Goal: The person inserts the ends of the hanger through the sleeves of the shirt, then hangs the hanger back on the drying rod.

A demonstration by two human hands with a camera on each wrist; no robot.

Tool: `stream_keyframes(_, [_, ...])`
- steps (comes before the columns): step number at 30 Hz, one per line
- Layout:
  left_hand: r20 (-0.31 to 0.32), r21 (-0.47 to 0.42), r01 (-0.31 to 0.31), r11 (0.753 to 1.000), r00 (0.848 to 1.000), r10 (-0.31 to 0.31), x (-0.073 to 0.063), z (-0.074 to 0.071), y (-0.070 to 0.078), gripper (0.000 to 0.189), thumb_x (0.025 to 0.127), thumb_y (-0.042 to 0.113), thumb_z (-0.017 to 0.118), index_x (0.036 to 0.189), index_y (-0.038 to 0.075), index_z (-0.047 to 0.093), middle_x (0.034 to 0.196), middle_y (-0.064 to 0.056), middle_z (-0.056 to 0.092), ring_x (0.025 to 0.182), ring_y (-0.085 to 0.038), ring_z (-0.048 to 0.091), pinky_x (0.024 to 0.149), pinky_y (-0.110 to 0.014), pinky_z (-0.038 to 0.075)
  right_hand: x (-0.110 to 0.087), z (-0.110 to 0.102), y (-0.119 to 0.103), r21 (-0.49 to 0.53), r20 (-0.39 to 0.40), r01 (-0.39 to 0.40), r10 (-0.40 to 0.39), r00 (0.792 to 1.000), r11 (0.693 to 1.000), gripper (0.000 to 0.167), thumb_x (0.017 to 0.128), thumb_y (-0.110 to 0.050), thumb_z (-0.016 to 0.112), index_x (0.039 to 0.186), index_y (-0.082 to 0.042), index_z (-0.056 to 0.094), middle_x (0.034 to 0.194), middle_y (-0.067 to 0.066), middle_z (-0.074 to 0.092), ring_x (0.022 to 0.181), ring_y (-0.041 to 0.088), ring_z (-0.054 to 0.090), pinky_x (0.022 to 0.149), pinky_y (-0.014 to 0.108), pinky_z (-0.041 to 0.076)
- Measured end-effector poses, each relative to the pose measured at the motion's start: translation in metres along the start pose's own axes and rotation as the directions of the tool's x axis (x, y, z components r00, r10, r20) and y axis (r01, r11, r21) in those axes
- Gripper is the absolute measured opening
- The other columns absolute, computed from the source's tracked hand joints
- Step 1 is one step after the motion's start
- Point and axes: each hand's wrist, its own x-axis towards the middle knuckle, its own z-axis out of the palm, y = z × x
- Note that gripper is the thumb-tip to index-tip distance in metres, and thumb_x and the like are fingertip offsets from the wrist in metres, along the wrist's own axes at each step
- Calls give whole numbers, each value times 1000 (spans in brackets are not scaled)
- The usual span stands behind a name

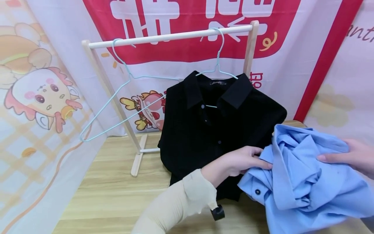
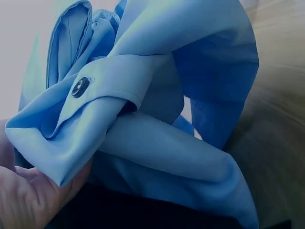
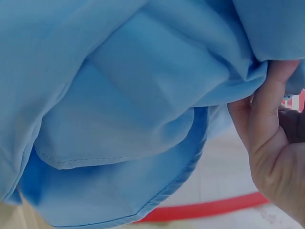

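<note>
A crumpled light blue shirt [image 1: 309, 172] is held up between both hands at the right of the head view. My left hand [image 1: 241, 161] pinches its left side, thumb on top, close to a dark button. In the left wrist view that hand [image 2: 33, 195] is at the lower left, partly under a buttoned tab of the shirt [image 2: 138, 129]. My right hand [image 1: 355, 157] grips the shirt's right side. The right wrist view shows the fingers of that hand [image 3: 276, 138] bent into the cloth, their tips partly hidden by folds.
A black collared shirt [image 1: 187, 139] hangs on a light blue wire hanger [image 1: 218, 48] from a wooden rack [image 1: 169, 37], just behind my left hand. Left of it hangs a bare hanger [image 1: 99, 112]. The rack stands on a wood-grain table [image 1: 96, 201] before printed cloth [image 1: 277, 81].
</note>
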Motion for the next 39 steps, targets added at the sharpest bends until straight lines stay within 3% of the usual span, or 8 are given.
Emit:
stream_keyframes(4, [13, -3, -22, 1000, 1000, 22, -14, -14, -1, 34, 96, 3, 69, 129, 7, 63, 99, -3, 73, 86, -17, 70, 79, -34, 59, 1, 9, -14, 42, 18, 24, -25, 1000, 999, 80, 100, -34, 65, 145, 20, 28, 125, 26, 58, 100, 25, 60, 75, 33, 56])
stream_keyframes(8, [9, 24, -36, 999, 999, 36, -28, -28, -2, 41, 97, 5, 67, 137, 5, 59, 105, -6, 73, 91, -20, 71, 82, -37, 59, 3, 19, -25, 72, 24, 49, -51, 998, 996, 71, 99, -33, 67, 141, 16, 37, 116, 15, 61, 97, 23, 60, 73, 31, 55])
stream_keyframes(15, [3, 73, -83, 994, 997, 83, -50, -51, -9, 37, 98, 6, 65, 134, 0, 59, 113, -9, 72, 95, -19, 68, 86, -34, 56, 7, 40, -41, 67, -19, 176, -175, 984, 982, 64, 96, -24, 71, 139, 15, 43, 118, 16, 60, 95, 17, 59, 73, 28, 53])
stream_keyframes(21, [55, 72, -113, 991, 993, 109, -74, -65, -24, 37, 97, 5, 61, 133, -3, 55, 105, -4, 70, 93, -15, 66, 86, -31, 55, 5, 57, -55, 120, 59, 193, -201, 978, 974, 74, 96, -26, 71, 148, 13, 35, 131, 21, 58, 108, 26, 59, 81, 40, 56])
stream_keyframes(26, [89, -1, -69, 998, 994, 69, -86, -73, -39, 50, 93, 5, 61, 141, 3, 45, 105, -3, 69, 90, -15, 65, 83, -31, 56, 3, 72, -62, 174, 139, 212, -237, 962, 962, 74, 96, -26, 71, 147, 13, 36, 132, 19, 59, 113, 31, 59, 87, 48, 56])
stream_keyframes(31, [116, -69, 1, 998, 993, 7, -92, -78, -58, 60, 93, 3, 62, 148, 8, 37, 115, -8, 68, 102, -20, 66, 91, -42, 56, 6, 86, -59, 264, 234, 214, -277, 932, 940, 67, 96, -22, 70, 145, 12, 40, 129, 16, 60, 111, 28, 59, 85, 36, 54])
stream_keyframes(34, [149, -75, 28, 997, 989, -16, -97, -78, -69, 60, 94, 0, 60, 148, 8, 36, 115, -8, 68, 102, -20, 66, 91, -43, 56, 8, 94, -57, 309, 302, 222, -317, 899, 925, 61, 97, -19, 69, 143, 11, 43, 126, 15, 59, 106, 21, 60, 83, 32, 54])
stream_keyframes(39, [180, -60, 46, 997, 983, -34, -106, -79, -84, 58, 94, -1, 60, 147, 8, 37, 112, -8, 69, 103, -19, 66, 91, -44, 56, 11, 108, -58, 375, 383, 237, -383, 841, 896, 59, 98, -15, 67, 146, 7, 43, 137, 18, 54, 112, 13, 58, 86, 24, 52])
